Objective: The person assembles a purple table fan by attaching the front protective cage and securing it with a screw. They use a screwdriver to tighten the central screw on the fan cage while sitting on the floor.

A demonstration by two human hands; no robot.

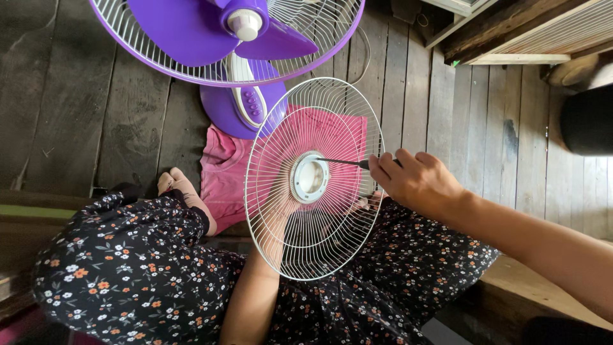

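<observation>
Just left of the right hand (418, 182), whose grip is clenched on a screwdriver (345, 161), stands the fan grille (313, 230).

I sit over a floor (491, 128) of dark, worn planks running away from me, with gaps between the boards. Pale wooden beams (511, 32) cross the upper right corner. A dark rounded thing (587, 121) sits at the right edge. Soft daylight falls evenly, without hard shadows.
</observation>
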